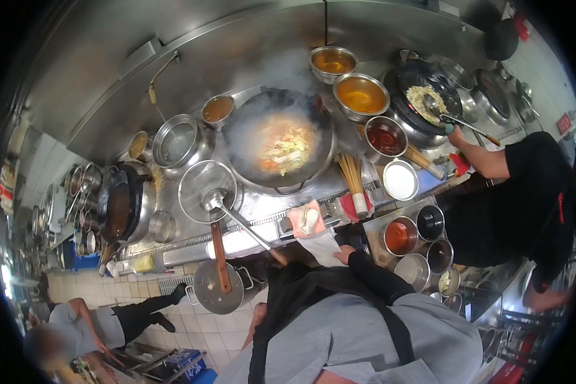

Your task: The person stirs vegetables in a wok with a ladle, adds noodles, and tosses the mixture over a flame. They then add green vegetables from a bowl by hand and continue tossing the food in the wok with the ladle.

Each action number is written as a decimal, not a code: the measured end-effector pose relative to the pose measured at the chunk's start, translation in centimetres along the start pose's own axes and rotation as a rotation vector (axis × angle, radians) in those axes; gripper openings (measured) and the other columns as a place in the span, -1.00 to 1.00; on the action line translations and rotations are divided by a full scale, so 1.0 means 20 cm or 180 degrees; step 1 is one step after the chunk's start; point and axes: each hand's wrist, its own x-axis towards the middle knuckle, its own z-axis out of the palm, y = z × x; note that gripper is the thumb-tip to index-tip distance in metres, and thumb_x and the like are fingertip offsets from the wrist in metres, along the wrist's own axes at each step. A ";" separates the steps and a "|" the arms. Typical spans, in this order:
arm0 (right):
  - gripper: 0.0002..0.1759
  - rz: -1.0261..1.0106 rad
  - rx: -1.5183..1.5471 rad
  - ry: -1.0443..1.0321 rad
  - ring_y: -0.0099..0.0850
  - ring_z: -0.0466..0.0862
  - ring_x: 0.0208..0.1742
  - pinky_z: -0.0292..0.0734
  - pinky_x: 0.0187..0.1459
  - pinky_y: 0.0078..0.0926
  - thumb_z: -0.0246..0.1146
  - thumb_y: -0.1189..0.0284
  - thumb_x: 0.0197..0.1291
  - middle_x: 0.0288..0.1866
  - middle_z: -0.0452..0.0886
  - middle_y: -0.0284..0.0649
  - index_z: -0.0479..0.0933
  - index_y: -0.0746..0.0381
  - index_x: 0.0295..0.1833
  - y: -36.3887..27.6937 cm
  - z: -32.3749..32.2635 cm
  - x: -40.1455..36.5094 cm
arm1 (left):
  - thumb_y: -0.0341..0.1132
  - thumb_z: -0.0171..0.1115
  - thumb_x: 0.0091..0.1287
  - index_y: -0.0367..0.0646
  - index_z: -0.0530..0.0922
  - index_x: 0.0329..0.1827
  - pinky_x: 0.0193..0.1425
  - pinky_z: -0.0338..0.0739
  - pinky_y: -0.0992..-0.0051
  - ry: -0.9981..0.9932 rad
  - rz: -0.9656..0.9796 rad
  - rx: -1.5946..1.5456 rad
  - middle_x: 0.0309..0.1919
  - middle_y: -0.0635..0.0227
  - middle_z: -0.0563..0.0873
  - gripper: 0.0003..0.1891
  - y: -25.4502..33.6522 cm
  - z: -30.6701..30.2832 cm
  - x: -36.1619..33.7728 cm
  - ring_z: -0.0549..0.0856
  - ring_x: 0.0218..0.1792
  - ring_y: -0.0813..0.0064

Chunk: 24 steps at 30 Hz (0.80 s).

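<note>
My right hand (345, 254) is closed on the edge of a white cloth (321, 246) at the front of the stove. A pink cloth (299, 224) lies right beyond it. Low beside my body is my left hand (258, 315), near the big pot (217, 288); its fingers are hidden. In front of me, a large wok (237, 153) holds steaming chopped vegetables (288, 148). A ladle (216, 200) rests across a round strainer (192, 185), its handle pointing toward my apron.
Bowls of amber liquid (362, 96), a pot of red sauce (385, 138) and a bamboo brush (351, 176) stand right of the wok. A co-worker in black (537, 185) works at another wok (451, 89). Another person (89, 326) is at the lower left. Sauce pots (400, 235) stand near my right arm.
</note>
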 end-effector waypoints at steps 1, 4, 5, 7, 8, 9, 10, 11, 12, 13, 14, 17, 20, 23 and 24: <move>-0.21 -0.0011 -0.0018 0.0021 0.12 0.62 0.25 0.48 0.31 -0.12 0.28 -0.11 0.20 0.17 0.63 0.31 0.62 0.49 0.12 0.01 0.01 0.01 | -0.20 0.25 0.18 -0.21 0.78 -0.27 -0.03 0.70 0.15 0.0096 -0.0225 -0.0021 -0.26 -0.05 0.80 -0.73 0.02 0.00 -0.01 0.80 -0.14 0.00; -0.18 -0.0022 -0.0045 0.0071 0.12 0.61 0.27 0.47 0.32 -0.13 0.28 -0.11 0.20 0.19 0.61 0.33 0.60 0.52 0.15 0.00 0.01 0.01 | -0.30 0.22 0.21 -0.24 0.78 -0.29 -0.02 0.71 0.18 -0.0257 0.0508 0.1053 -0.27 -0.05 0.80 -0.77 0.01 -0.01 0.03 0.80 -0.13 0.00; -0.18 -0.0029 -0.0047 0.0063 0.12 0.61 0.27 0.47 0.33 -0.13 0.28 -0.11 0.20 0.20 0.61 0.33 0.59 0.53 0.16 0.00 0.01 0.00 | -0.31 0.21 0.23 -0.25 0.77 -0.28 -0.06 0.70 0.21 -0.0250 0.0528 0.1150 -0.29 -0.02 0.80 -0.77 0.00 0.00 0.03 0.81 -0.17 0.04; -0.17 -0.0007 -0.0048 0.0029 0.12 0.60 0.28 0.47 0.34 -0.14 0.28 -0.10 0.21 0.21 0.60 0.33 0.58 0.54 0.16 0.00 0.01 0.00 | -0.33 0.19 0.28 -0.27 0.76 -0.26 -0.14 0.70 0.27 -0.0242 0.0574 0.1346 -0.34 0.04 0.81 -0.78 -0.01 0.01 0.04 0.82 -0.24 0.12; -0.17 0.0022 -0.0048 0.0003 0.11 0.60 0.29 0.46 0.34 -0.14 0.28 -0.10 0.21 0.21 0.60 0.33 0.58 0.54 0.17 -0.01 0.00 0.00 | -0.34 0.17 0.31 -0.29 0.75 -0.24 -0.19 0.69 0.30 -0.0259 0.0518 0.1162 -0.35 0.07 0.81 -0.77 -0.01 0.01 0.03 0.81 -0.28 0.17; -0.17 0.0052 -0.0047 -0.0022 0.11 0.60 0.29 0.46 0.34 -0.14 0.28 -0.10 0.21 0.21 0.60 0.34 0.58 0.54 0.17 -0.01 0.00 0.00 | -0.35 0.15 0.34 -0.30 0.73 -0.23 -0.24 0.68 0.34 -0.0277 0.0463 0.0978 -0.37 0.11 0.81 -0.77 -0.01 0.01 0.03 0.81 -0.32 0.22; -0.17 0.0043 -0.0056 -0.0014 0.11 0.60 0.29 0.46 0.34 -0.14 0.28 -0.10 0.21 0.21 0.60 0.33 0.58 0.54 0.16 -0.01 0.00 -0.01 | -0.36 0.14 0.38 -0.32 0.72 -0.22 -0.28 0.66 0.37 -0.0295 0.0409 0.0794 -0.39 0.14 0.81 -0.77 -0.02 0.01 0.03 0.80 -0.36 0.28; -0.18 0.0035 -0.0066 -0.0006 0.12 0.60 0.29 0.46 0.34 -0.14 0.28 -0.10 0.21 0.20 0.60 0.33 0.58 0.54 0.16 -0.01 0.00 -0.01 | -0.36 0.12 0.40 -0.34 0.71 -0.20 -0.31 0.64 0.39 -0.0334 0.0383 0.0678 -0.40 0.18 0.80 -0.76 -0.02 0.01 0.03 0.79 -0.39 0.33; -0.18 0.0027 -0.0075 0.0003 0.12 0.60 0.28 0.47 0.34 -0.14 0.28 -0.10 0.21 0.20 0.60 0.33 0.59 0.53 0.16 -0.01 0.00 -0.01 | -0.36 0.11 0.42 -0.35 0.70 -0.19 -0.34 0.63 0.40 -0.0372 0.0357 0.0562 -0.41 0.21 0.79 -0.75 -0.01 0.01 0.03 0.78 -0.42 0.38; -0.19 0.0026 -0.0066 0.0012 0.12 0.60 0.28 0.47 0.34 -0.14 0.28 -0.10 0.21 0.20 0.61 0.33 0.59 0.53 0.16 0.00 0.00 -0.01 | -0.36 0.09 0.44 -0.37 0.69 -0.17 -0.37 0.61 0.42 -0.0411 0.0332 0.0446 -0.42 0.24 0.79 -0.75 0.00 0.01 0.03 0.76 -0.44 0.43; -0.19 0.0026 -0.0057 0.0021 0.12 0.60 0.28 0.47 0.33 -0.14 0.28 -0.10 0.21 0.19 0.61 0.33 0.59 0.53 0.15 0.00 0.00 0.00 | -0.36 0.12 0.41 -0.35 0.70 -0.19 -0.35 0.63 0.40 -0.0387 0.0290 0.0411 -0.41 0.21 0.79 -0.76 0.02 0.00 0.02 0.77 -0.42 0.39; -0.20 0.0009 -0.0029 0.0039 0.12 0.61 0.27 0.47 0.33 -0.14 0.28 -0.09 0.21 0.18 0.61 0.33 0.60 0.52 0.15 0.01 0.01 0.00 | -0.38 0.19 0.30 -0.29 0.72 -0.26 -0.28 0.69 0.34 -0.0352 0.0475 0.0859 -0.38 0.14 0.80 -0.81 0.02 0.01 0.03 0.80 -0.35 0.27; -0.20 -0.0018 -0.0029 0.0087 0.12 0.61 0.27 0.47 0.33 -0.13 0.29 -0.08 0.20 0.18 0.61 0.33 0.60 0.52 0.15 0.05 0.04 0.03 | -0.37 0.24 0.17 -0.23 0.74 -0.33 -0.19 0.73 0.30 -0.0395 0.0828 0.1829 -0.34 0.09 0.81 -0.85 0.01 0.01 0.04 0.81 -0.26 0.16; -0.20 -0.0029 -0.0028 0.0114 0.13 0.60 0.28 0.47 0.33 -0.13 0.29 -0.08 0.20 0.19 0.61 0.33 0.59 0.52 0.16 0.04 0.04 0.03 | -0.36 0.26 0.12 -0.21 0.75 -0.34 -0.12 0.74 0.28 -0.0497 0.0426 0.1672 -0.31 0.08 0.81 -0.84 0.04 0.02 0.04 0.81 -0.20 0.12; -0.19 -0.0030 -0.0024 0.0117 0.13 0.60 0.28 0.46 0.34 -0.13 0.29 -0.08 0.19 0.19 0.61 0.33 0.59 0.52 0.16 0.04 0.04 0.02 | -0.36 0.26 0.15 -0.22 0.75 -0.33 -0.12 0.74 0.30 -0.0545 0.0377 0.1655 -0.30 0.09 0.81 -0.84 0.05 0.01 0.04 0.81 -0.20 0.13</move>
